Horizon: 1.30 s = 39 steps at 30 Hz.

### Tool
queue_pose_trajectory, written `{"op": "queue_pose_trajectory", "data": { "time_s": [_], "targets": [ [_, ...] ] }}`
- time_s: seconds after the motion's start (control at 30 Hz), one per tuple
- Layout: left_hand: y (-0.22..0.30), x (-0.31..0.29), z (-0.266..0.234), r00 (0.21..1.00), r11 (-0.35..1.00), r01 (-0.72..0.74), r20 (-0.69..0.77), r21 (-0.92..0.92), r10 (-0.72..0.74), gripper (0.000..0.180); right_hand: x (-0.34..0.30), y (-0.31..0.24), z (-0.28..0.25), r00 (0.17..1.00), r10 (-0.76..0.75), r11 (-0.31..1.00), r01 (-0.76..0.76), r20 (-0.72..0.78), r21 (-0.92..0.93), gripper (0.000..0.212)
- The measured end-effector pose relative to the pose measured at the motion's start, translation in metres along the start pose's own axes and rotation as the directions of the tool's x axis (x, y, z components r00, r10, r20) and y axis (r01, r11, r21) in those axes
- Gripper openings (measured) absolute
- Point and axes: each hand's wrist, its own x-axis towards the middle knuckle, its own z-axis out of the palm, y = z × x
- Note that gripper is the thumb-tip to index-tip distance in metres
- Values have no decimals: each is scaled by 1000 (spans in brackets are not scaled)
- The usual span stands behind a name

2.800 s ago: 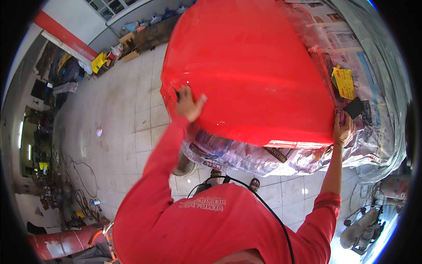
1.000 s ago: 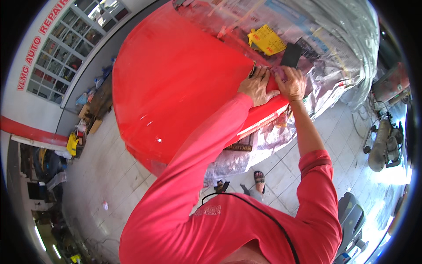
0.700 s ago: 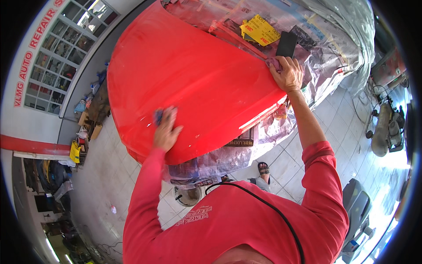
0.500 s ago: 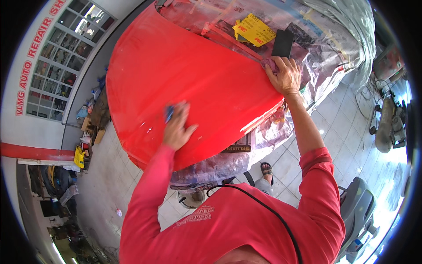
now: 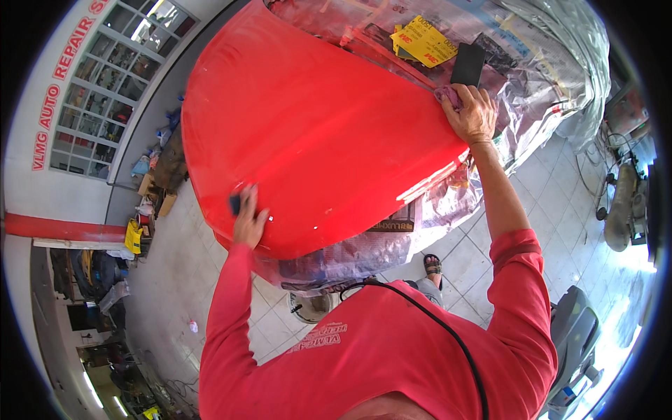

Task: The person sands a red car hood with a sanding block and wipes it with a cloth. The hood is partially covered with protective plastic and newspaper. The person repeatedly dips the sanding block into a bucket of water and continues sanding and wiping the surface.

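A glossy red car hood [image 5: 315, 133] fills the middle of the view. My left hand [image 5: 248, 218], blurred by motion, presses a small dark blue sanding pad [image 5: 235, 204] against the hood near its front left edge. The pad's underside is hidden. My right hand [image 5: 474, 115] rests at the hood's right rear corner, its fingers closed round a crumpled pinkish-purple cloth [image 5: 448, 96]. Just beyond that hand lies a flat black block [image 5: 468, 64]. Yellow sandpaper sheets [image 5: 425, 42] are to its left, on the masked area behind the hood.
Plastic sheeting [image 5: 560, 77] and masking paper cover the car around the hood. A bucket [image 5: 311, 306] stands on the tiled floor below its front edge. A grey chair-like object [image 5: 574, 336] is at lower right. Boxes and bags line the left wall, including a yellow bag [image 5: 133, 236].
My left hand has slid the pad left and toward the hood's front edge. My right hand keeps its place on the corner with the cloth, while the whole view has shifted slightly.
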Motion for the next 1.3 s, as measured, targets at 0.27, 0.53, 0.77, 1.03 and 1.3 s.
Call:
{"op": "queue_pose_trajectory", "data": {
  "time_s": [0.27,0.53,0.77,1.03,1.3],
  "targets": [
    [207,153,33,893,892,-449,-7,43,450,82,-5,-12,6,1000,6,1000,-6,15,16,28],
    [270,186,49,907,907,-419,70,35,416,83,-6,17,14,1000,-7,1000,7,31,-23,33],
    [-38,-51,-10,821,824,559,-75,-96,-566,86,-3,-2,14,998,51,997,-50,28,-60,32],
    [234,64,47,947,967,230,-255,107,-197,101,-4,11,20,997,-81,996,81,14,-22,34],
    [-33,-56,1,649,667,734,-156,-131,-745,107,0,12,24,998,-67,997,68,11,-41,33]
  ]
}}
